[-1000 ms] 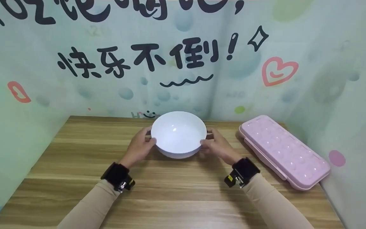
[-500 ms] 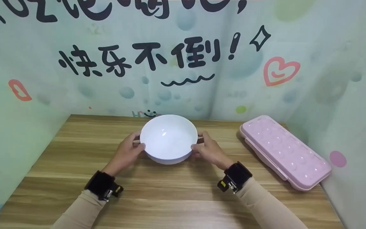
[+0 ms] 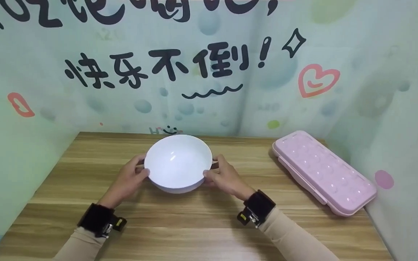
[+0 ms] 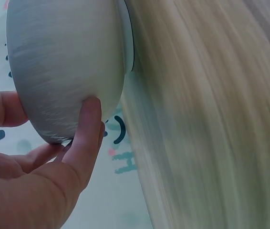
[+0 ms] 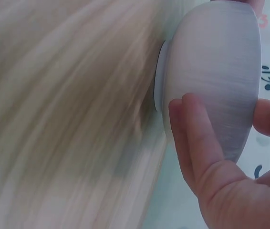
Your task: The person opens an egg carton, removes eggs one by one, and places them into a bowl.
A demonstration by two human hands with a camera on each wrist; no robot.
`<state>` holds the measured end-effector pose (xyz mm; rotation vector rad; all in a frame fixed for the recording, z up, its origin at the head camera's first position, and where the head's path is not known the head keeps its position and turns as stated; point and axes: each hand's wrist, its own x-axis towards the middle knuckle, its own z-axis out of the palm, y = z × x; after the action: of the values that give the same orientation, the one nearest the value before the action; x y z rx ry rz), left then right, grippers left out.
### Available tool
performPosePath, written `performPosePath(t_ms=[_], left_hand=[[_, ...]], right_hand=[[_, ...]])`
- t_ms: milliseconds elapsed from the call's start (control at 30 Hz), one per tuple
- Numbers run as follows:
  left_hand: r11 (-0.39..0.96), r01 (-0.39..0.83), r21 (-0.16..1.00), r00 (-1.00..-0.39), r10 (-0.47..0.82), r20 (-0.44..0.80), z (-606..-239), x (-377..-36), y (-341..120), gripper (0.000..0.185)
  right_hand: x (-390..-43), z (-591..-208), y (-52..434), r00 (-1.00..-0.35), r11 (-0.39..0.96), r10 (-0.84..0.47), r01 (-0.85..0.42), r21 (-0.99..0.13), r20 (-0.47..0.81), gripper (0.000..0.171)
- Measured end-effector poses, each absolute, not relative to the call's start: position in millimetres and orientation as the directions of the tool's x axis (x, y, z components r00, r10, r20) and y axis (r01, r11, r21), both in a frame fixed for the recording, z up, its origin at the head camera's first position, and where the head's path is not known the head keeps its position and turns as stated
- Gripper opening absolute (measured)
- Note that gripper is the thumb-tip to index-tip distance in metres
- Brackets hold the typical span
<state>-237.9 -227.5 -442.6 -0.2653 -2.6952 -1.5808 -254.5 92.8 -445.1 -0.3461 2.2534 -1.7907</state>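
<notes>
Between both hands is a white bowl (image 3: 178,162), its bare inside facing up toward the head camera. My left hand (image 3: 127,179) grips its left side, thumb at the rim and fingers under the wall. On the opposite side my right hand (image 3: 227,177) holds it the same way. In the left wrist view the bowl's outer wall (image 4: 68,67) shows, with fingertips pressed against it. The right wrist view shows the bowl's foot ring (image 5: 160,78) close over the wooden table, and two fingers lie along the wall.
A pink lidded case (image 3: 325,172) with rounded bumps on its lid lies at the right of the wooden table (image 3: 180,232). Behind the table's back edge hangs a printed backdrop (image 3: 209,72) with dark lettering. Pale walls flank both sides.
The bowl has moved left and slightly nearer to the person, with both hands still gripping it. The pink case has stayed in place.
</notes>
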Motion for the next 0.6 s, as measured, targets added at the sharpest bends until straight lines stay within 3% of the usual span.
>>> performPosePath(t_ms=[600], left_hand=[[0.509, 0.061, 0.859, -0.995, 0.104, 0.009, -440.2, -228.1, -252.3, 0.055]], right_hand=[[-241.8, -449.5, 66.9, -0.927, 0.214, -0.376, -0.090, -0.973, 0.004, 0.049]])
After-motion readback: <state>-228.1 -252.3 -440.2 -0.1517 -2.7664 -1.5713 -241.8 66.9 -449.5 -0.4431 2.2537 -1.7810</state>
